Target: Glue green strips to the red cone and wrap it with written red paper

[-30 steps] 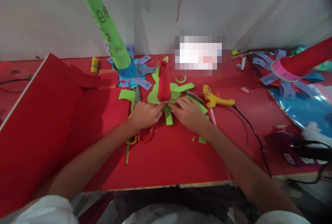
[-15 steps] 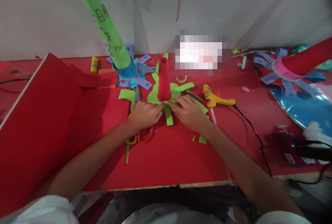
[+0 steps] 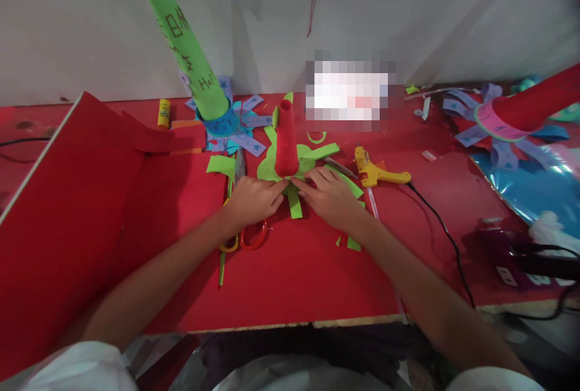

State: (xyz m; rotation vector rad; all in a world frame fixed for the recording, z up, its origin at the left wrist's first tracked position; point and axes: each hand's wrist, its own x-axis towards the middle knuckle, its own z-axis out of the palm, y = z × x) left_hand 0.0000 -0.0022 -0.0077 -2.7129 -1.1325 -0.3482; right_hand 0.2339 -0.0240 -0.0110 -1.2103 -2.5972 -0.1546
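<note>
A small red paper tube point(image 3: 287, 143) stands upright on a green flower-shaped paper base point(image 3: 267, 164) with strips sticking out. My left hand point(image 3: 255, 199) is closed at the near edge of the base, its fingertips pressing on the green paper just below the tube. From the right, my right hand point(image 3: 332, 196) has its fingertips on the same spot, closed on the green paper and nearly touching the left fingers. One green strip point(image 3: 295, 202) points toward me between the hands. Scissors with a red and yellow handle point(image 3: 254, 237) lie beside my left hand.
A yellow glue gun point(image 3: 383, 174) with a black cord lies to the right. A tall green tube point(image 3: 190, 52) stands at the back left, near a glue stick point(image 3: 164, 114). Large red card point(image 3: 72, 210) rises at the left. A red tube point(image 3: 539, 101) leans at the far right.
</note>
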